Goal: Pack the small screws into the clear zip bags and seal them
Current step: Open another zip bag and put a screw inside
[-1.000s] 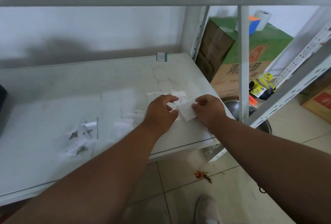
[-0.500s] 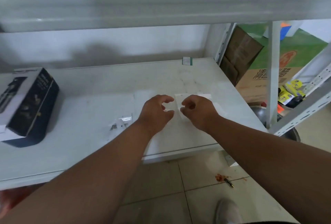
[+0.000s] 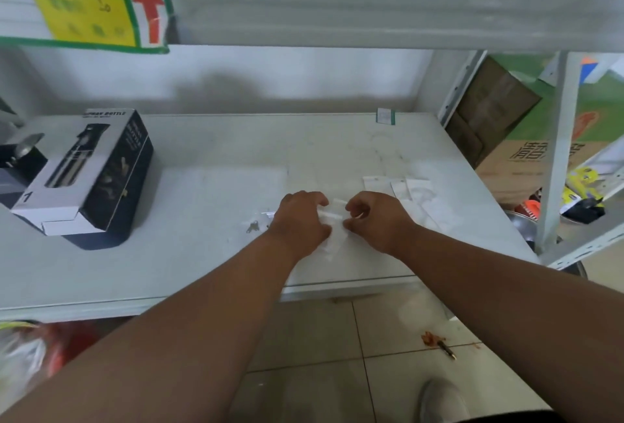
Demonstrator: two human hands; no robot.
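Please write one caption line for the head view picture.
Both hands, left hand and right hand, pinch a clear zip bag over the white shelf.

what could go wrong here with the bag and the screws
1. Both hands, left hand and right hand, pinch the clear bag near the shelf edge; if it slips, it may drop to the floor.
2. The screws lie right by the left wrist, so a sweep of the arm could scatter them.
3. The bag is see-through, so a half-closed seal might be missed.
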